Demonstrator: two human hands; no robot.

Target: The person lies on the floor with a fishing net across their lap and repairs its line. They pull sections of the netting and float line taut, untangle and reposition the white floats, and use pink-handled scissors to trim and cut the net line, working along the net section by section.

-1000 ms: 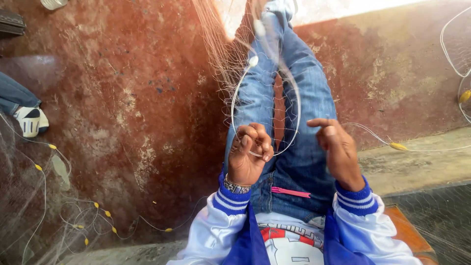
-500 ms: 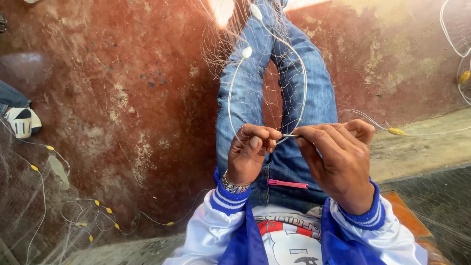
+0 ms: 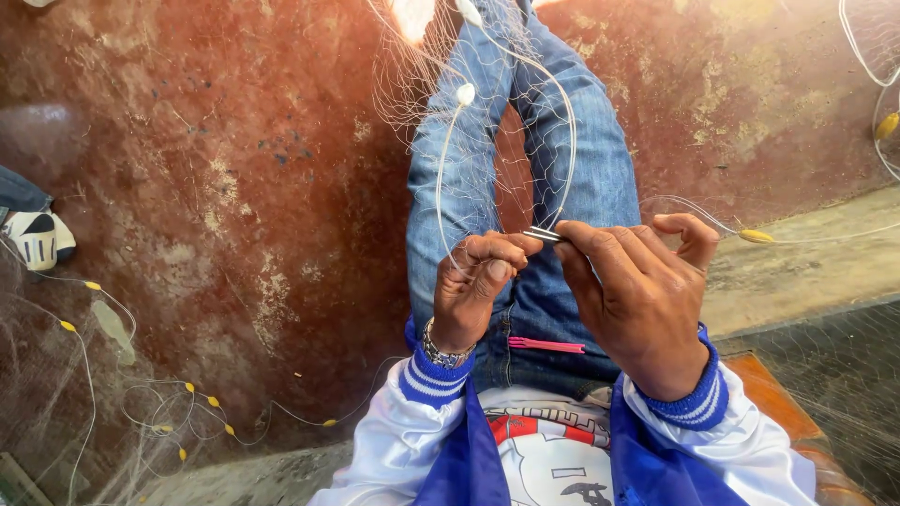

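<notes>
— What's changed with the hands?
— They've met at frame centre: the left hand and right hand now pinch a small dark needle, fingers closed on it, over the net across the jeans.

— Seen from above?
— Left hand and right hand pinching a thin metal needle over blue jeans.
— Around them?
— Fine fishing net draped across the legs; white float farther; yellow floats near left on red floor.
</notes>
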